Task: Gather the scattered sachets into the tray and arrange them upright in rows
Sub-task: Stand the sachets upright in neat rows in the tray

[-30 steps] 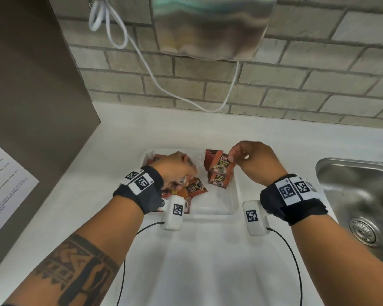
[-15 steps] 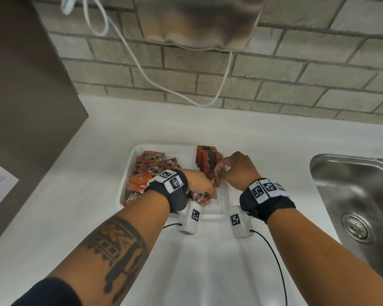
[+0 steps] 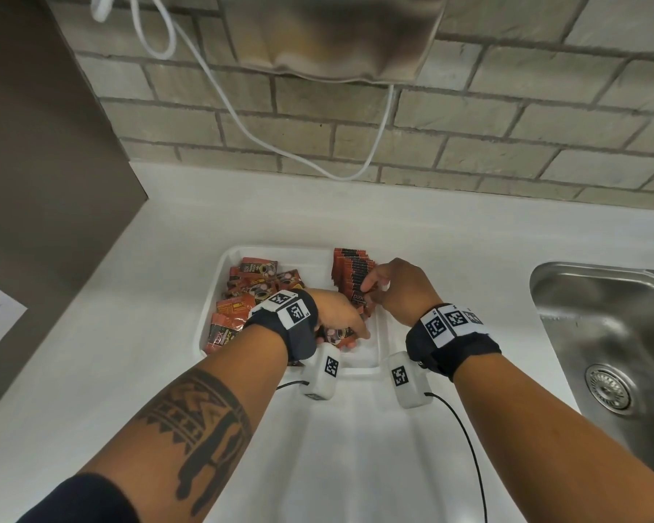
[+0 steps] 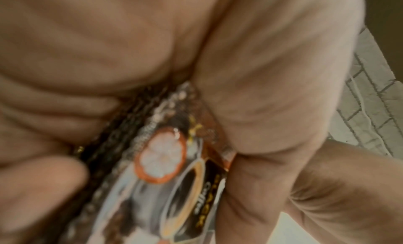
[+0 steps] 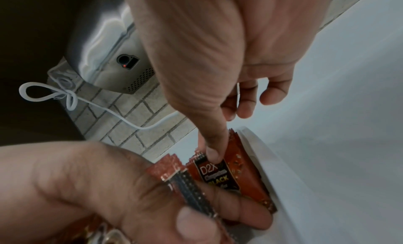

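While the left hand [image 3: 337,315] clamps blurred orange foil sachets [image 4: 170,161],
thumb of right hand [image 3: 401,288] meets upright row [image 3: 353,268]; pinch unclear.

L hand [image 3: 337,315] fingers [image 3: 360,330] grip sachets [image 4: 165,161]; R hand [image 3: 404,288] thumb [image 5: 214,144] straight.

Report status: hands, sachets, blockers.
Left hand grips sachet bundle. Right hand presses upright row in tray. Loose pile left side, unsorted.

Left hand [image 4: 141,46]: curled close around a bundle of sachets [image 4: 172,187], printed faces blurred
Beside the hand: a strip of brick wall [image 4: 368,113]
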`<state>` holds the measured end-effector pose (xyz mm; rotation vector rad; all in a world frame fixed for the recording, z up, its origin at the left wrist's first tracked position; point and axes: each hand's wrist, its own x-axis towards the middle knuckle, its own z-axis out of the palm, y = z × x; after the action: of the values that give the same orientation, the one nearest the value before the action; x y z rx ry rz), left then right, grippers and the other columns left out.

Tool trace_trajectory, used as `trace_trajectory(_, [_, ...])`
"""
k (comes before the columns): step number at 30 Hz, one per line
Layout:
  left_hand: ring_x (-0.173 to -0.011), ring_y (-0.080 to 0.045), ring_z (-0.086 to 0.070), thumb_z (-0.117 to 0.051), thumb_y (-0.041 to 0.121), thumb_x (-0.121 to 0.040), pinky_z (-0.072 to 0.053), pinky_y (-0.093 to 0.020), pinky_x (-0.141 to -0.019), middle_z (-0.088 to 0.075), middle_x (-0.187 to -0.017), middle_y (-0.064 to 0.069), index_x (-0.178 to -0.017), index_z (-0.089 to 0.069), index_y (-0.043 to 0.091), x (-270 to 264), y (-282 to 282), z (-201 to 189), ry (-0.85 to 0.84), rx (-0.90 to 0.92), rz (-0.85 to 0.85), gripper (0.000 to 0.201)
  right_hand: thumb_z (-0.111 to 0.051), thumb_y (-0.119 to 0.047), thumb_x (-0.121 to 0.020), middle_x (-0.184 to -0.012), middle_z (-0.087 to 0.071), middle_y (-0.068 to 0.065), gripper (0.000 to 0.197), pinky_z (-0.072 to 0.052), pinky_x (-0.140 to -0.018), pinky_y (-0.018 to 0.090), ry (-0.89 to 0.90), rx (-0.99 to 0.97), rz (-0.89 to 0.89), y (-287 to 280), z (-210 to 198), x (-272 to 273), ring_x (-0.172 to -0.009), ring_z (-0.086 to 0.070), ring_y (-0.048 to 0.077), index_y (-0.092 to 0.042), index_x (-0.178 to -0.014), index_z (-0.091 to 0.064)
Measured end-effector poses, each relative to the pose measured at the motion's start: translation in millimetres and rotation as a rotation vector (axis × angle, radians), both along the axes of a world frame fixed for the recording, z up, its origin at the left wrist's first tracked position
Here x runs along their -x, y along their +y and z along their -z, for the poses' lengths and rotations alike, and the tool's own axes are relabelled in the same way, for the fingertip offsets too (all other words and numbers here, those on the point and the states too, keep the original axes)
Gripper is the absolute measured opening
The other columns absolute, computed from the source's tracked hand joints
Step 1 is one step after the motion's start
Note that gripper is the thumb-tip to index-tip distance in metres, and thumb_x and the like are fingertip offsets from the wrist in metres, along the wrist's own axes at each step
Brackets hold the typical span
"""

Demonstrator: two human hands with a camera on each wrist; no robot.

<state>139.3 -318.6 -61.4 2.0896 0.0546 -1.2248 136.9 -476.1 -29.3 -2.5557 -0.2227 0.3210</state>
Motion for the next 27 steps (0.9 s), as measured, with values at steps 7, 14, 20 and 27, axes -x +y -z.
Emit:
trace_trajectory(7, [-0.084, -0.026, -0.055, -0.077, 0.045, -0.066, -0.048, -0.04, -0.082, -0.067, -0.122, -0.024, -0.116, -0.069, -0.002, -0.6, 1.6, 5.5, 0.011, -0.008, 0.029, 0.069, -0.072, -0.012, -0.084, -0.089, -0.055, -0.004, 0.017, -0.04, -0.065, 0.016, -0.006, 0.0, 0.007, 1.6, 0.3, 1.6, -0.087, -0.058, 0.017, -0.025, -0.093, -0.074])
trace_trajectory(14, [-0.085, -0.028, -0.058, -0.076, 0.031, -0.076, -0.048, -0.041, -0.084, -0.07, -0.115, -0.026, -0.117, -0.069, -0.003, 4.3, 8.4, -3.0, -0.011, 0.054, 0.04, 0.054, -0.073, -0.015, -0.086, -0.084, -0.054, -0.01, 0.012, -0.035, -0.063, 0.011, -0.067, -0.057, 0.026, -1.9, -4.3, 4.3, -0.079, -0.055, 0.008, -0.022, -0.096, -0.075])
trace_trajectory(20, [-0.079, -0.021, -0.068, -0.077, 0.016, -0.088, -0.06, -0.032, -0.067, -0.072, -0.089, -0.008, -0.116, -0.068, 0.004, 12.1, 27.9, -17.5, -0.061, 0.251, -0.14, 0.032, -0.073, -0.03, -0.087, -0.086, -0.068, -0.013, 0.004, -0.04, -0.07, 0.016, -0.072, -0.215, 0.041, -10.7, -8.3, 9.8, -0.076, -0.059, -0.005, -0.031, -0.091, -0.071])
trace_trajectory(27, [-0.077, -0.012, -0.067, -0.077, 0.011, -0.088, -0.053, -0.023, -0.062, -0.07, -0.085, 0.001, -0.109, -0.067, 0.015, 20.7, 37.5, -25.9, -0.076, 0.548, -0.233, 0.024, -0.081, -0.021, -0.082, -0.091, -0.076, 0.008, 0.017, -0.052, -0.075, 0.02, 0.153, -0.415, 0.001, -7.9, -17.0, 17.0, -0.086, -0.071, 0.023, -0.019, -0.095, -0.07])
